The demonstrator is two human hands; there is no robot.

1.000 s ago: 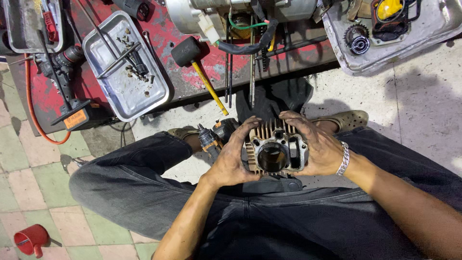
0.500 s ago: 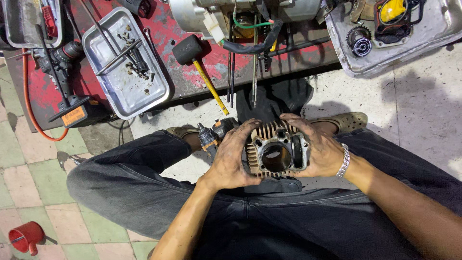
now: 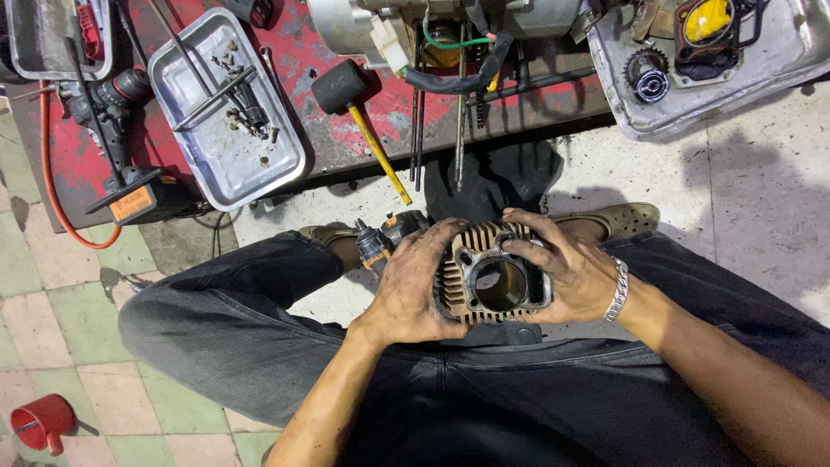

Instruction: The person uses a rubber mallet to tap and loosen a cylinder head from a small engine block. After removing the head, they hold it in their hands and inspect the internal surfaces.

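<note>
A finned metal engine cylinder, grimy and tan, rests over my lap with its round bore facing up at me. My left hand grips its left side, fingers curled over the fins. My right hand, with a metal bracelet on the wrist, holds its right side, fingers across the top edge. Just behind my left hand a cordless power tool lies on the floor between my legs.
A red workbench ahead carries a steel tray of bolts and rods, a black mallet with a yellow handle, a drill and an engine block. Another parts tray sits right. A red cup stands lower left.
The cylinder has been turned slightly in my hands, with its bore facing up more squarely. My fingers have shifted a little on it.
</note>
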